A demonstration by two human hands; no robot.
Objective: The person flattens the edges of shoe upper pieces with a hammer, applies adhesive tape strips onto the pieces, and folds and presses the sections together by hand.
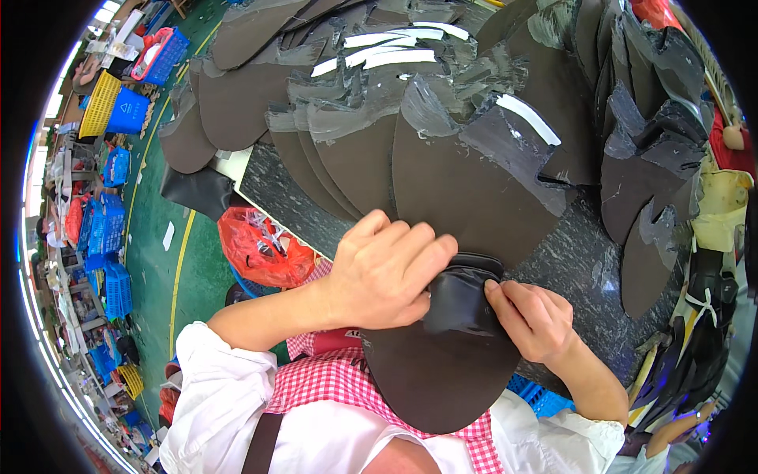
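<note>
Both my hands are closed on a dark brown, leather-like piece [442,379] with a broad rounded lower end, held near my chest at the table's [596,272] near edge. Its upper part is a glossy black folded section [458,304]. My left hand [387,272] grips the upper left of this section, fingers curled over its edge. On the opposite side, my right hand [535,320] pinches the edge between thumb and fingers. Just beyond lie overlapping dark brown rounded pieces [466,186] with greyish smeared upper edges. White strips [527,118] lie on some of them.
More dark pieces [651,182] overlap along the table's right side. A red plastic bag [264,257] hangs by the left edge. Across the green floor [154,261] stand blue baskets [110,221] and a yellow basket [100,103]. Another person's arm [679,426] shows at the lower right.
</note>
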